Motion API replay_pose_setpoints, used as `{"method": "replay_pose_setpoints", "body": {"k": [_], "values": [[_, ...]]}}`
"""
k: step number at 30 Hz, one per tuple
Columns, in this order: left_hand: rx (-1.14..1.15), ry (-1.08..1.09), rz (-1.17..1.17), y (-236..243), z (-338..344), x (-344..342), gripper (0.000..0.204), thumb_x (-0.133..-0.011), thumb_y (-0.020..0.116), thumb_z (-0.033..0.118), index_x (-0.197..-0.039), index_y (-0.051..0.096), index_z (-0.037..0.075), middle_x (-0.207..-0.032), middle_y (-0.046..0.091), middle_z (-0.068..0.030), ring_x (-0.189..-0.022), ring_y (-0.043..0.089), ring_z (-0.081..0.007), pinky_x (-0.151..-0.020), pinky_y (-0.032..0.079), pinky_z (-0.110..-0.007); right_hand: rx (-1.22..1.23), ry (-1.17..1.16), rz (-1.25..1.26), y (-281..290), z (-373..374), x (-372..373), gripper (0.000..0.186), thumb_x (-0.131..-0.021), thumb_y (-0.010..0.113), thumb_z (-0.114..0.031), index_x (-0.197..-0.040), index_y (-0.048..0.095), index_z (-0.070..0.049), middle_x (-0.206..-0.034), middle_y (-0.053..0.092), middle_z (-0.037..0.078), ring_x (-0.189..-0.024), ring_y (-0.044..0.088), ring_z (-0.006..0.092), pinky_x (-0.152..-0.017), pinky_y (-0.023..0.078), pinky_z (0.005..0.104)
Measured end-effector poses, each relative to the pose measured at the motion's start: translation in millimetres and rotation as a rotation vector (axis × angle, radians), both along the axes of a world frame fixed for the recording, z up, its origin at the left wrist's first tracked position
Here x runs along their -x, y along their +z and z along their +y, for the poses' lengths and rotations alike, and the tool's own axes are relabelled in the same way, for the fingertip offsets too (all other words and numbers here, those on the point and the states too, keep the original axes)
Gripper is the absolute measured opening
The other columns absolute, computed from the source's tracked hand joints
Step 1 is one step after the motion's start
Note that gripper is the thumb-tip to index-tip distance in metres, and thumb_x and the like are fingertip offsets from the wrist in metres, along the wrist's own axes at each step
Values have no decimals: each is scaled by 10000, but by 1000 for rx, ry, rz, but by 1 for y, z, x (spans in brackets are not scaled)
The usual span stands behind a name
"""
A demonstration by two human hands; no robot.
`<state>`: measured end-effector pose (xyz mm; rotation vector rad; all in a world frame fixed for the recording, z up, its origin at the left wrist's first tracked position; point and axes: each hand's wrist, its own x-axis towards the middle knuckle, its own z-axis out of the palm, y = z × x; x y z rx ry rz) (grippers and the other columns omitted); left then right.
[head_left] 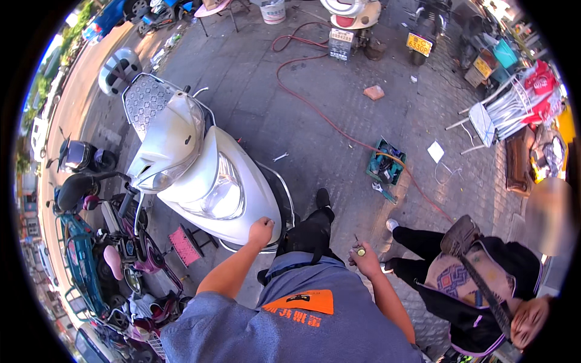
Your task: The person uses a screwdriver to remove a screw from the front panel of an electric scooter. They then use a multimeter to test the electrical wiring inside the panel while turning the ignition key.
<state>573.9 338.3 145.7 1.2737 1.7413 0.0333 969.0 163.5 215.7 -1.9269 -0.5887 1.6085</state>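
Note:
My left hand (261, 231) is closed at the white front panel (254, 206) of a silver-white scooter, just right of its headlamp (221, 193); what its fingers hold, if anything, is too small to make out. My right hand (365, 259) grips a small tool (361, 248) with a yellowish round handle end and a thin dark shaft, held out beside my hip. Below it and to the left is my dark trouser leg (308, 230). On the paving ahead lie a wrench (280, 156) and a green toolbox (385, 162) full of tools.
A person (472, 290) in a black jacket stands close on my right. Bicycles (136, 260) and a pink-topped stool (183, 245) crowd the left. A red hose (321, 118) crosses the paving. Chairs (490, 115) stand at right; more scooters (351, 15) are parked ahead.

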Motion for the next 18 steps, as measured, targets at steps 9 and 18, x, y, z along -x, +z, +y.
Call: {"method": "replay_pose_setpoints", "body": {"k": [9,18], "values": [[71,139,-154,17,174,-59,359,-1056,647,355,-1127,742,17,-964,737,-67,-882,678,-193,-814,541,-362,-135,-77,-155,-12,237,-196,236,-1003,725,-64,-1169,558,-60,-865,689,90,-694,726,185,-589,590,344],[27,849,-767,96,348,-147,237,-1111,552,246,-1109,694,56,-892,669,-9,-777,632,-142,-694,500,-321,59,119,-347,-63,473,-294,240,-1004,752,-131,-1145,569,-68,-886,708,122,-689,730,216,-549,574,370]]}}
